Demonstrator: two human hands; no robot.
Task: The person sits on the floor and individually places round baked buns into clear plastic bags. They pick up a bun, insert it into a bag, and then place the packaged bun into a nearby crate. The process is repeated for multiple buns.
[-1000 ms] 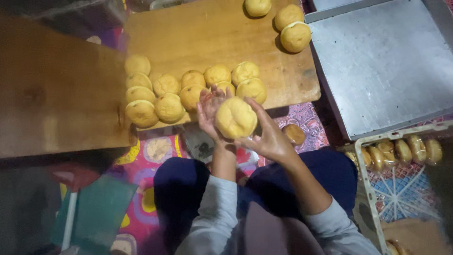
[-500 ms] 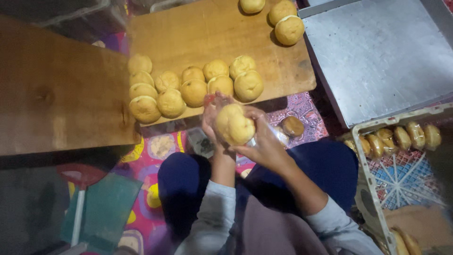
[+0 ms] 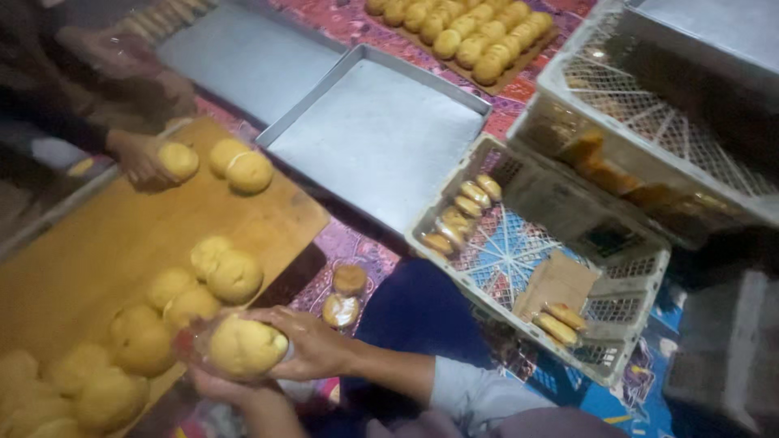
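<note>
Golden and round, the bun (image 3: pixel 243 347) sits at the bottom left of my view, wrapped in a thin clear plastic bag (image 3: pixel 195 345) and held over the near edge of the wooden board (image 3: pixel 122 235). My right hand (image 3: pixel 312 345) cups it from the right, fingers curled around its side, grasping it through the wrap. My left hand (image 3: pixel 223 388) supports it from beneath, palm up and closed around the underside, though most of that hand is hidden.

Just beyond, a cluster of bare buns (image 3: pixel 195 284) rests on the board, some touching each other. Two small wrapped buns (image 3: pixel 345 296) lie on the patterned cloth between the board and my knee. To the right stands a white plastic crate (image 3: pixel 617 268) with packed buns (image 3: pixel 462 215) in its corner. Farther off lies an empty metal tray (image 3: pixel 373 134), and at the board's far end another person's hand (image 3: pixel 142 162) holds a bun. A board of many buns (image 3: pixel 462 32) lies farthest.
</note>
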